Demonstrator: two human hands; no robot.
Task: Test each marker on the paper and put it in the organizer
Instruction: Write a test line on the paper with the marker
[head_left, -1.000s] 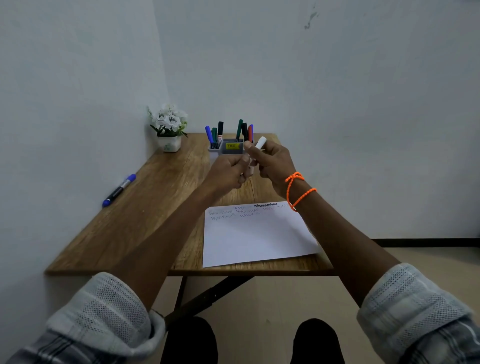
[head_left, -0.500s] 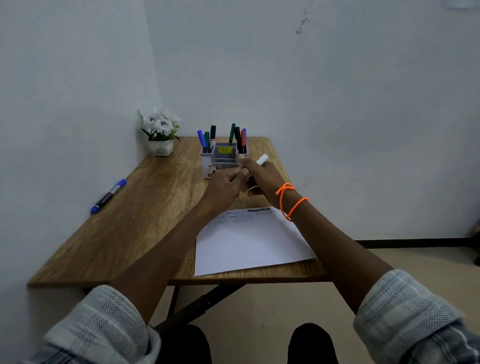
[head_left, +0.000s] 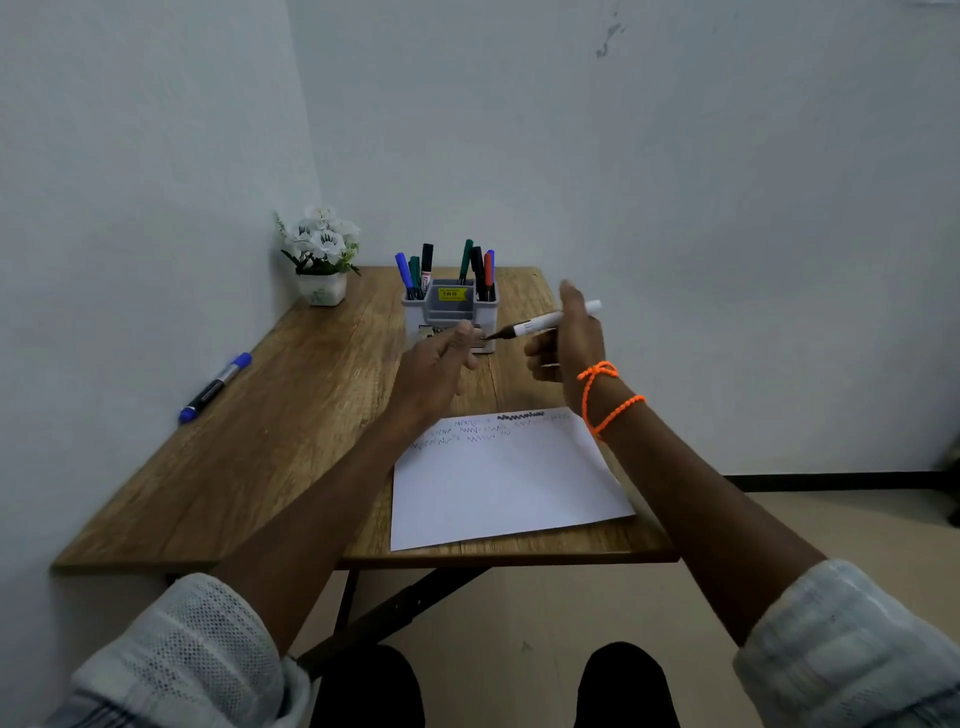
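White paper (head_left: 498, 483) lies at the table's (head_left: 249, 467) near edge, toward the right corner; zigzag test strokes fill its far margin, the rest is blank. Above the gap between paper and organizer, both hands hover apart. Left hand (head_left: 434, 371): fingers loosely curled; it appears to pinch something small and dark at the fingertips, probably the cap, though this cannot be told for certain. Right hand (head_left: 569, 340): thumb raised, fingers curled round a marker (head_left: 540, 323), which lies nearly level, its dark tip bare and pointing left at the other hand, its white butt end jutting right.

Step in hand, judged: uncapped and ready to test. The next move calls for tipping the nib down onto a blank part of the sheet, a short stroke, recapping, then dropping it upright into a compartment.

Grey organizer (head_left: 451, 314) stands mid-table toward the far edge, with blue, green, black and red markers upright in its left and right compartments. One blue-capped marker (head_left: 215, 387) lies untested at the left edge. A potted flower (head_left: 321, 260) occupies the far left corner.
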